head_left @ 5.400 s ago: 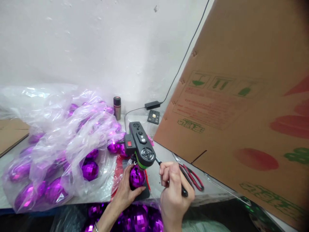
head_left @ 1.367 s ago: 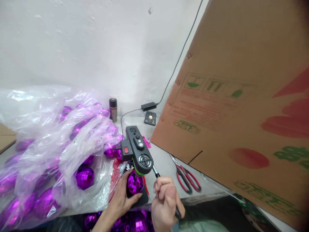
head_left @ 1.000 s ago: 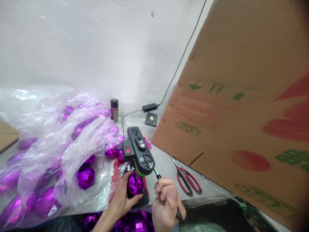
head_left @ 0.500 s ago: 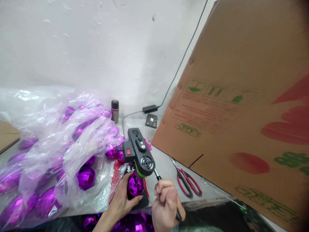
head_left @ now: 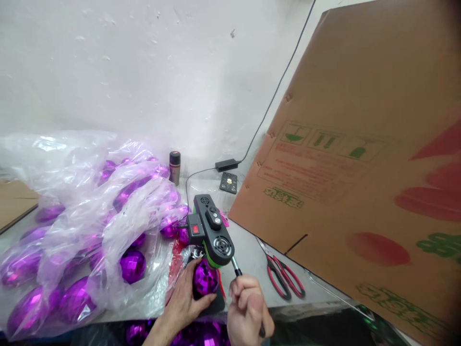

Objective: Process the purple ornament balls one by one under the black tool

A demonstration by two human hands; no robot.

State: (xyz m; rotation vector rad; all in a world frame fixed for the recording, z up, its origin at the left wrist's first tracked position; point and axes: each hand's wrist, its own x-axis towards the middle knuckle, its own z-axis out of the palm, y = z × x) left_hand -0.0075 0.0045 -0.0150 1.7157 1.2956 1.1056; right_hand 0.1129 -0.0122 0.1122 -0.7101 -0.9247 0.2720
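A shiny purple faceted ball (head_left: pixel 206 277) rests on the black base of a small black-and-green bench machine (head_left: pixel 214 230), which looks like a mini drill press. My left hand (head_left: pixel 187 293) curls around the ball's left and near side, thumb toward the front. The machine's head overhangs the ball, so the spot where they meet is hidden. My right hand (head_left: pixel 249 307) is closed around the machine's lever handle (head_left: pixel 236 267), a metal rod with a black grip. The machine's side box carries a red switch (head_left: pixel 195 229).
Clear plastic bags (head_left: pixel 108 230) full of purple balls cover the left side. Red-handled scissors (head_left: pixel 284 276) lie right of the machine, beside a large cardboard box (head_left: pixel 324 144). Behind stand a dark bottle (head_left: pixel 175 168) and a power adapter (head_left: pixel 226 165). More purple balls (head_left: pixel 209 334) sit below the table edge.
The whole view has shifted slightly, so things appear a little further right and lower. Both hands keep their holds on the ball and the lever handle.
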